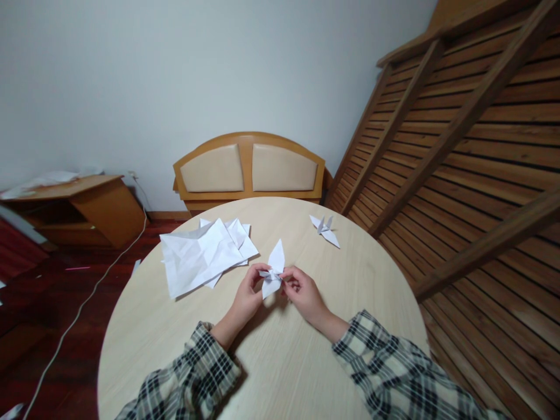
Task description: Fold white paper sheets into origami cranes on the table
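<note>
Between my two hands is a white folded paper crane (275, 261), its two wings spread, one pointing away from me and one toward me. My left hand (250, 293) pinches its left end between thumb and fingers. On the other side, my right hand (305, 293) pinches the right end with thumb and forefinger. The crane is held just above the round table (280, 361). Parts of its body are hidden behind the fingertips. A second white paper crane (324, 229) rests farther back on the right.
Several creased white paper sheets (196, 259) lie in a pile left of my hands. Past the table stands a headboard (249, 166) against the wall. Wooden slats (464, 157) lean at the right. A cabinet (87, 204) and a white cable (83, 304) are at the left.
</note>
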Tool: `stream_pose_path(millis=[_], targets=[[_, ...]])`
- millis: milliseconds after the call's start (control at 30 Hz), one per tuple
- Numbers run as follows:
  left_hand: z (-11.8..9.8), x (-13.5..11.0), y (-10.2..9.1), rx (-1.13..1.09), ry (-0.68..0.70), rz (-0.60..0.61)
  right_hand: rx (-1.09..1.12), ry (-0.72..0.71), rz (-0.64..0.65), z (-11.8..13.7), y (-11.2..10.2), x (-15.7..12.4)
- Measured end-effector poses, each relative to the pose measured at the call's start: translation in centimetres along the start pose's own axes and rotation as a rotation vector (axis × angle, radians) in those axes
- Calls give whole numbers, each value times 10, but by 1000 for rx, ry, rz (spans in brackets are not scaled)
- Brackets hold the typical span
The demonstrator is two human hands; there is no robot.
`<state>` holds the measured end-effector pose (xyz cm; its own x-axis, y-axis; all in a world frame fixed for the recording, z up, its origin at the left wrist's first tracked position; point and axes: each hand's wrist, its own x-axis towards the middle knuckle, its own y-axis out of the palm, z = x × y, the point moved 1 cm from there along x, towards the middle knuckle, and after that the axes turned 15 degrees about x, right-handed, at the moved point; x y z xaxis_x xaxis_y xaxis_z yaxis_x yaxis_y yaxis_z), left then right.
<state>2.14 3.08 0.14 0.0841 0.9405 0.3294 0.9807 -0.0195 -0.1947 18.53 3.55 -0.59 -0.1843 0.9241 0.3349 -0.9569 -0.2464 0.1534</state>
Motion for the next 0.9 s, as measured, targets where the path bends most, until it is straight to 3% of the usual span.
stream_pose_path(millis=[667,900], targets=[[-15,-5,-7,388,183,-35,3,45,39,-5,-8,0],[-15,-4,-6,308,53,-35,73,129,57,-3,-4,-2]])
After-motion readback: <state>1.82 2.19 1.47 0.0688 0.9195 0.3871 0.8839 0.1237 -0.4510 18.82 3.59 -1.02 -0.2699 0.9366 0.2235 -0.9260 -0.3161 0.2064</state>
